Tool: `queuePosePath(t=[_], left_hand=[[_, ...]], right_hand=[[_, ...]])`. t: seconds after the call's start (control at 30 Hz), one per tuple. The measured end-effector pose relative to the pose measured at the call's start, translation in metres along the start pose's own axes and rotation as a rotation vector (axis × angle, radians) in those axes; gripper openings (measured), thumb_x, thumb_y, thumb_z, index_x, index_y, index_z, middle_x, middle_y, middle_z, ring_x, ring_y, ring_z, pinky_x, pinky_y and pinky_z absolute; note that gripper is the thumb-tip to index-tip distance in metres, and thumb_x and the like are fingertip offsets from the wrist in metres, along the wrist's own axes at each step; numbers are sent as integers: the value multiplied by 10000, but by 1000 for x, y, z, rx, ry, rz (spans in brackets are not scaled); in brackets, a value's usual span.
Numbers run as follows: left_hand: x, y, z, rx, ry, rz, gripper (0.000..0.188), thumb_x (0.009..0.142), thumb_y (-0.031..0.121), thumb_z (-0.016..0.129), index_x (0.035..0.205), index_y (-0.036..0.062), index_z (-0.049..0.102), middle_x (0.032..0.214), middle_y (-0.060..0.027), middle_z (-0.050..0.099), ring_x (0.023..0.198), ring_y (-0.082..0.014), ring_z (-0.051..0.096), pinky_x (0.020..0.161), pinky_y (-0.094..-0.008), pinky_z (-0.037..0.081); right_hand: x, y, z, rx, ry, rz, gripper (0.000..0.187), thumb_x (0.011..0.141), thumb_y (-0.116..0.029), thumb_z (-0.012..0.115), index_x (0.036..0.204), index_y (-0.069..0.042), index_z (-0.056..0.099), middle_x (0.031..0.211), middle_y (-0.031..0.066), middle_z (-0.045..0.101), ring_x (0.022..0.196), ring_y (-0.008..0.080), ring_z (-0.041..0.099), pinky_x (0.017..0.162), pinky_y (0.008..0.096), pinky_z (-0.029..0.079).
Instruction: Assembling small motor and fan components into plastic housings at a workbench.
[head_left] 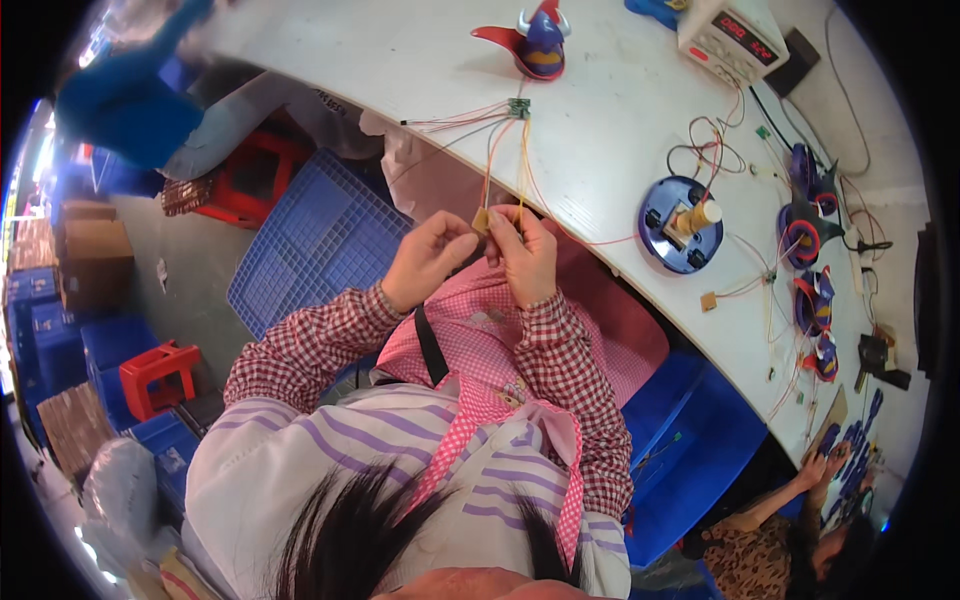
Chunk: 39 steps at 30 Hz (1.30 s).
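Over my lap, just off the table's edge, my left hand (432, 258) and my right hand (527, 258) meet with fingers pinched. Between their fingertips is a small flat tan-yellow square piece (481, 221), partly hidden by the fingers. Thin red, yellow and grey wires (524, 160) run from it and my right fingers up to a small green circuit board (518, 108) on the table. More wires, dark and red, spread left from that board. Beyond it stands a purple and red horned toy figure (543, 48).
On the white table (610, 110) are a round dark-blue base (683, 224) with a cream cylinder, a power supply (733, 42), loose wires and several toy parts (805, 235). A blue crate (320, 240) and a red stool (160, 378) stand left. A co-worker (760, 545) works lower right.
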<state>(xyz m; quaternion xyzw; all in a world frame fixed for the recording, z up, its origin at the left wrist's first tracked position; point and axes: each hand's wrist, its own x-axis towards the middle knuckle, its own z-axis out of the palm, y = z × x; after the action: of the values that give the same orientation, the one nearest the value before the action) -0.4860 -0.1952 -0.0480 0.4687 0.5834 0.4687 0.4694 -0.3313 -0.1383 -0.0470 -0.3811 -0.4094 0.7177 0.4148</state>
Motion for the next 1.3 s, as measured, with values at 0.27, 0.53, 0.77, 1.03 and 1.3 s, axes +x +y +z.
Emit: queuePosePath(t=[0.27,0.53,0.77,1.03,1.3], left_hand=[[51,38,-34,293,420,476,419,718,78,693,1083,14,497,967,-91,507,820,-176,501,731,-275,445],[227,81,-28,703,134,295,894,652,450,774,1320,-14,403,1285,-199,436,1198,-318,404,980,-400,367],[236,62,-31,621,358,343,961,626,531,776,1289,-65,415,1262,-237,451,1183,-342,426,991,-413,371],[125,83,117,542,-217,900,969,575,360,794,1321,-38,320,1310,-190,402,1219,-350,384,1005,-435,322],[131,53,169,572,-302,803,1029,545,431,798,1345,1,315,1321,-187,399,1226,-328,391,1028,-432,284]], right_hand=[[5,-1,5,-8,82,95,222,901,-168,572,1039,6,567,751,57,577,541,97,496,483,184,407],[-26,-58,10,-843,-113,-5,298,841,-187,638,1062,7,591,772,64,622,627,147,575,544,234,463],[-17,-154,-45,-967,713,-815,373,769,-71,692,1109,-31,543,871,40,510,658,113,421,568,214,388],[5,-134,-120,-1178,572,-533,243,772,-105,708,947,1,577,812,47,569,621,131,468,545,233,412],[-5,-125,-114,-1332,509,-677,139,768,-81,690,837,-12,591,695,38,573,555,166,498,527,264,430]])
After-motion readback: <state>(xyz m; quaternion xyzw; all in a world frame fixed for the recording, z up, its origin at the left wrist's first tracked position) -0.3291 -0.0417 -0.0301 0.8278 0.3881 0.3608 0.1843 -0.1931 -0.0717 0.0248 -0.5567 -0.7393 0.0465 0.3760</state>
